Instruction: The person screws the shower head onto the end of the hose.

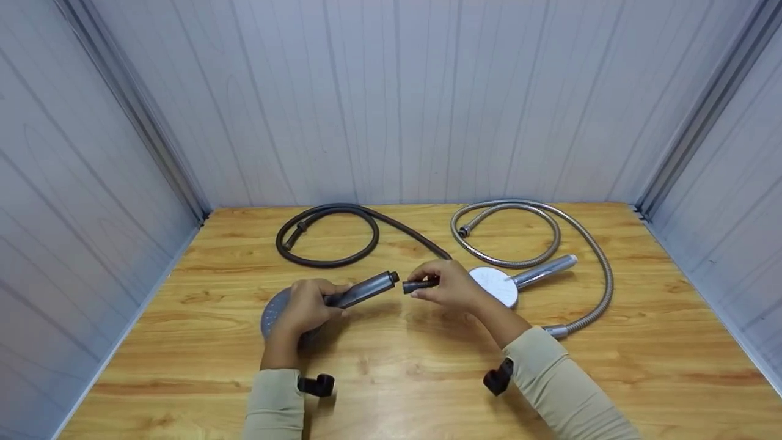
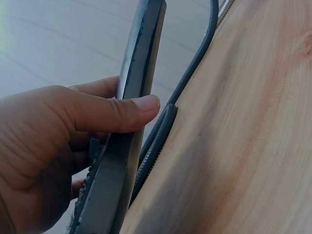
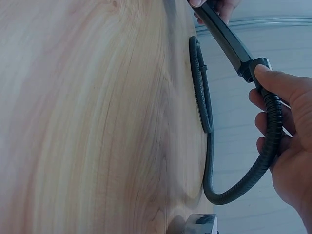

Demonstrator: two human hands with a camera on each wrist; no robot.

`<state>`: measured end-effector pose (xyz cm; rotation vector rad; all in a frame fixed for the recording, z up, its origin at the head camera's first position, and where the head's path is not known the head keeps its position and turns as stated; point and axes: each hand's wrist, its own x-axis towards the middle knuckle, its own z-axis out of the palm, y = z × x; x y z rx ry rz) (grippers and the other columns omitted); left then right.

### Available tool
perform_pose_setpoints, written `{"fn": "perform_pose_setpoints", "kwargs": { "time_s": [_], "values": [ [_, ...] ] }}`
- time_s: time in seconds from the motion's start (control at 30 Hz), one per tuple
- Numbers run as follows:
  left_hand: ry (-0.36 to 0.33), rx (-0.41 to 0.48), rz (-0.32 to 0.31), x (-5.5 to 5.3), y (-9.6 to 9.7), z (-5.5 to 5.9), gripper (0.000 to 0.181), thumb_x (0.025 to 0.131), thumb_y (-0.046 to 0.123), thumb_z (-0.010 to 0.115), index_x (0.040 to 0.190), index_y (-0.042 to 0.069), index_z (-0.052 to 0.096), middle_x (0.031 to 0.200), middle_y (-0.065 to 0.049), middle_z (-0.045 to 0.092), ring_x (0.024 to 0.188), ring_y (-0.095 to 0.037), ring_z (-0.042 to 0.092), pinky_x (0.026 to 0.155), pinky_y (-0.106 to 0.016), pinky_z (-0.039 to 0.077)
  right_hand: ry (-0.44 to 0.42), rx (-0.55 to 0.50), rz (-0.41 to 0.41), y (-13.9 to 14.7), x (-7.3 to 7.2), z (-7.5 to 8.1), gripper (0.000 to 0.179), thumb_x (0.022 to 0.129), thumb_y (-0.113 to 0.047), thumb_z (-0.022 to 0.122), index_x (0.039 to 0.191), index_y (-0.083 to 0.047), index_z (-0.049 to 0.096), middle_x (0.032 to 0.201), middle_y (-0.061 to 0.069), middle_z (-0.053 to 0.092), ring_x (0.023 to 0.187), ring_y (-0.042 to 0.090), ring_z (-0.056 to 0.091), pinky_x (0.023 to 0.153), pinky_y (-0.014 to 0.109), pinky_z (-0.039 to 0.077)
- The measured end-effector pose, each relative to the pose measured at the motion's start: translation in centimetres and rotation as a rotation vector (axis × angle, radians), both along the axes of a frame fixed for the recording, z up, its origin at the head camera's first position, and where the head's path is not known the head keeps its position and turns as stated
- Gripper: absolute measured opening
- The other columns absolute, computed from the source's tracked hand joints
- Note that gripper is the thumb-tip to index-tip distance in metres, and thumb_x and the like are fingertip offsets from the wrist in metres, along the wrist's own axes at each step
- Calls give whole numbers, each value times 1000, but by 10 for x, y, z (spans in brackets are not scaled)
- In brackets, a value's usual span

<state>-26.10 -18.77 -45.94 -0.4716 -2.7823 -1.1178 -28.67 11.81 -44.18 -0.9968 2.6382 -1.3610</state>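
My left hand point(image 1: 307, 307) grips a dark grey shower head point(image 1: 365, 291) by its handle, thumb across one side in the left wrist view. The round spray face lies to the left, and the threaded handle end points right and slightly up. Facing that thread, my right hand point(image 1: 449, 283) pinches the end fitting point(image 1: 418, 285) of a black shower hose point(image 3: 273, 131) between thumb and fingers. In the head view a small gap separates fitting and thread. From the right hand the hose bends away and runs back to a loop on the table.
A chrome shower head point(image 1: 545, 272) with a white face lies right of my right hand. Behind it curls a silver metal hose point(image 1: 602, 263), one end near the right forearm. The wooden table point(image 1: 391, 373) meets white panel walls point(image 1: 391, 104) at the back and sides.
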Motion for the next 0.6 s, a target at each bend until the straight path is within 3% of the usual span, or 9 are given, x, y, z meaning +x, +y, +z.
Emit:
{"fn": "perform_pose_setpoints", "kwargs": {
  "time_s": [0.17,0.37,0.6],
  "values": [
    [26,-17,-16,1,-1,0,44,67,8,88,108,18,76,101,1,74,96,-21,66,104,-51,26,15,16,-12,-1,-1,0,19,83,-11,78,101,-8,75,93,0,71,77,12,60,68,29,49],
    [34,-41,-26,1,1,0,45,67,8,88,108,18,76,100,0,74,92,-19,66,101,-51,29,5,19,-18,-2,0,3,20,83,-12,78,102,-8,75,93,0,71,77,12,60,67,28,49],
    [30,-57,-35,1,2,3,43,66,9,88,107,18,76,96,1,74,82,-13,61,102,-50,25,62,20,-21,-3,-1,3,20,81,-11,79,100,-6,75,93,4,71,80,15,60,70,29,50]
  ]
}}
